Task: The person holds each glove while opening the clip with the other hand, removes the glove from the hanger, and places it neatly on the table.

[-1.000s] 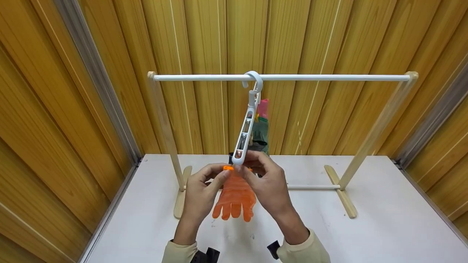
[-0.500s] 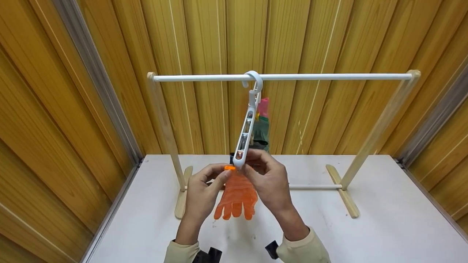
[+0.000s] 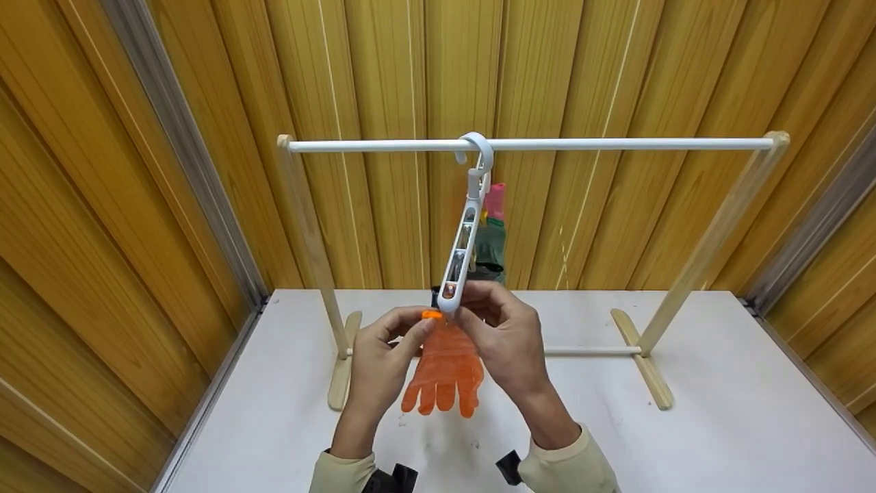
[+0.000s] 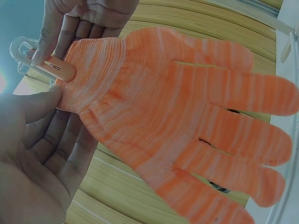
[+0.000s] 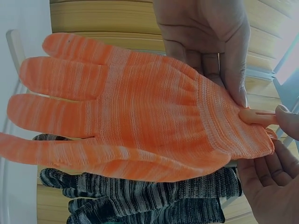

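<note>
An orange knitted glove [image 3: 448, 373] hangs fingers-down under the low end of a white hanger [image 3: 460, 257]. My left hand [image 3: 383, 356] pinches a corner of its cuff between thumb and fingers. My right hand [image 3: 506, 342] is at the other cuff corner, close under the hanger's tip. In the left wrist view its thumb presses on an orange clothespin [image 4: 63, 70], whose front end overlaps the cuff. The right wrist view shows the same clothespin [image 5: 254, 116] lying across the cuff under my right thumb. The glove's palm [image 5: 154, 107] spreads flat, fingers straight.
The hanger hooks over the white bar [image 3: 616, 144] of a wooden rack, whose feet [image 3: 643, 359] stand on a white table [image 3: 718, 424]. Behind hang black-and-grey gloves [image 5: 149, 193] and a green and pink item [image 3: 489, 243]. Wood-grained panels [image 3: 369, 75] close the back and sides.
Both hands keep their places at the cuff. The orange bit beside my right thumb a second ago is now hidden; the hanger tip and glove sit very slightly further right in view.
</note>
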